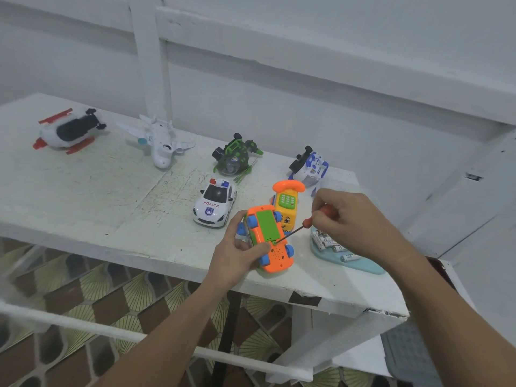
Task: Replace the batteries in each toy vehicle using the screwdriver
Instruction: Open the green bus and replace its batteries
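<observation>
My left hand (237,254) grips an orange toy car (269,238) turned belly-up, its blue wheels and green battery cover showing. In my right hand (354,219) is a red-handled screwdriver (307,221); its thin shaft slants down-left and the tip sits at the lower edge of the green cover. Just behind the car lies a yellow and orange toy phone vehicle (287,205). Several white batteries (332,244) lie on a pale blue tray (363,265) under my right wrist.
On the white table (97,196) stand a white police car (215,203), a green vehicle (236,156), a blue-white vehicle (308,166), a white plane (159,139) and a red-white helicopter (67,131). The front table edge is close to my hands.
</observation>
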`<state>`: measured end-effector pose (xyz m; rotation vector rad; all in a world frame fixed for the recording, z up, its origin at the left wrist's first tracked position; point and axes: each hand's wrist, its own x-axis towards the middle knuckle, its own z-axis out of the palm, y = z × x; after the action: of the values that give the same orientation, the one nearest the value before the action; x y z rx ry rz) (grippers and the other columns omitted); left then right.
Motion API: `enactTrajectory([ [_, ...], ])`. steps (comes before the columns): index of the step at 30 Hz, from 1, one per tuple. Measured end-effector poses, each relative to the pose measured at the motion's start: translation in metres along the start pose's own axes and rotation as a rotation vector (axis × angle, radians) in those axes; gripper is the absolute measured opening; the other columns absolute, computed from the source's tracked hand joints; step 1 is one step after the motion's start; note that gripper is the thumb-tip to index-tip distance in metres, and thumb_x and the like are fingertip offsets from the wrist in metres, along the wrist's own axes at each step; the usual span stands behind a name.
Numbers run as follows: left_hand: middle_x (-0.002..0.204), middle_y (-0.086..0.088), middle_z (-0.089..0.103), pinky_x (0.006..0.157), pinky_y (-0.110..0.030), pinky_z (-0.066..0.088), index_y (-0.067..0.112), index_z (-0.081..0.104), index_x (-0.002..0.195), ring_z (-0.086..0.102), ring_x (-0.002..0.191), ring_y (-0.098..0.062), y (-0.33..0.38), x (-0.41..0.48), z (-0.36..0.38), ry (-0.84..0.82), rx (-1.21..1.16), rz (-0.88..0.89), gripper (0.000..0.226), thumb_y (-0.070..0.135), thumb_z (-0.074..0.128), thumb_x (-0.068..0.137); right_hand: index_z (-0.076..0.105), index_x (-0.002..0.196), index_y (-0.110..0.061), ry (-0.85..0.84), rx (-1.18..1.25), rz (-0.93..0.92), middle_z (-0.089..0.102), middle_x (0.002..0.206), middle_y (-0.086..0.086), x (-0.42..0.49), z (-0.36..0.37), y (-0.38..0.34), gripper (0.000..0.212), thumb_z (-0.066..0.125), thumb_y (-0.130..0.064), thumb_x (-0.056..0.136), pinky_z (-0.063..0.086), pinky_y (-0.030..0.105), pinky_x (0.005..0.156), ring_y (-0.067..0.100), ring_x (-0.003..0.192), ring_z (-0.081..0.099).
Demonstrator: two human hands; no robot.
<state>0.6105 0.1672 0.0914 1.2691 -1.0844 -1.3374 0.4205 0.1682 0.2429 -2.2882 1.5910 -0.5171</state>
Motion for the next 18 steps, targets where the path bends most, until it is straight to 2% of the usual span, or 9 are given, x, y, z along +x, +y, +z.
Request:
enactTrajectory([
  [3,0.063,0.007,0.069,0.083,-0.046,0.061,0.055,0.033,0.130,0.074,0.085,-0.016,0.0015,-0.0012,-0.0001,-0.008,0.003,0.006,0.074,0.017,0.077,0.083,0.049,0.068,-0.029,-0.002,0.003,-0.005,0.072,0.075,-0.004,0.0004,-0.0001,0.0007,0.013,0.052,-0.024,0.080,0.042,0.028,0.056,0.008,0.057,0.051],
  [7,0.063,0.006,0.067,0.081,-0.044,0.062,0.055,0.034,0.132,0.074,0.085,-0.016,0.0021,-0.0012,-0.0001,-0.003,0.008,-0.002,0.074,0.016,0.076,0.083,0.048,0.066,-0.032,0.010,0.007,-0.007,0.070,0.070,-0.006,0.0006,-0.0013,0.0002,0.015,0.053,-0.026,0.078,0.039,0.025,0.053,0.006,0.054,0.048],
  [11,0.066,0.006,0.068,0.080,-0.045,0.062,0.053,0.035,0.134,0.074,0.086,-0.017,0.0024,-0.0011,0.0003,-0.005,-0.009,-0.008,0.075,0.016,0.077,0.083,0.048,0.065,-0.033,0.010,0.000,-0.017,0.066,0.062,-0.010,0.0010,-0.0007,-0.0007,0.020,0.055,-0.021,0.080,0.033,0.017,0.047,0.003,0.052,0.049],
  [13,0.064,0.006,0.068,0.080,-0.045,0.062,0.054,0.035,0.133,0.074,0.086,-0.018,0.0025,-0.0012,0.0005,-0.007,-0.013,-0.007,0.075,0.016,0.076,0.083,0.048,0.064,-0.033,0.012,-0.005,-0.020,0.063,0.059,-0.009,0.0014,-0.0008,-0.0010,0.019,0.054,-0.023,0.079,0.032,0.018,0.047,0.004,0.052,0.049],
  [16,0.060,0.009,0.067,0.080,-0.044,0.062,0.055,0.034,0.131,0.074,0.085,-0.017,0.0030,-0.0018,0.0007,-0.008,-0.012,-0.006,0.075,0.016,0.076,0.083,0.048,0.065,-0.033,0.013,-0.002,-0.027,0.068,0.066,-0.005,0.0025,-0.0016,-0.0011,0.013,0.052,-0.028,0.077,0.035,0.024,0.050,0.005,0.052,0.048],
  [18,0.059,0.010,0.066,0.079,-0.042,0.062,0.055,0.034,0.130,0.073,0.082,-0.014,0.0037,-0.0027,0.0008,-0.004,-0.018,-0.002,0.074,0.015,0.076,0.084,0.048,0.065,-0.033,0.016,-0.010,-0.035,0.065,0.062,-0.009,0.0031,-0.0011,-0.0003,0.017,0.054,-0.025,0.078,0.034,0.020,0.048,0.004,0.052,0.048],
])
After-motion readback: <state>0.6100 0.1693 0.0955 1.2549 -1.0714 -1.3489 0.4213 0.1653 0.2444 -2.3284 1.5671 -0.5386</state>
